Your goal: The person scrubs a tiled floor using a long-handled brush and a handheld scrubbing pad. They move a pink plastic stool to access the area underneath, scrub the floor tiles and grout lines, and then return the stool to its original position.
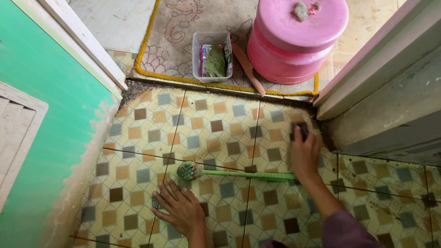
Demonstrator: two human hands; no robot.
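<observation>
The left hand (179, 207) lies flat on the patterned floor tiles (122, 175), fingers spread, holding nothing. The right hand (303, 152) presses a small dark scrubbing pad (299, 128) against the tiles, fingers closed over it (most of the pad is hidden). A green-handled brush (228, 174) lies on the tiles between the hands, its bristle head just beside the left fingertips. Beyond the brush, past the doorway, a mat (170, 31) carries a clear plastic tub (211, 56) and a pink stool (296, 26).
</observation>
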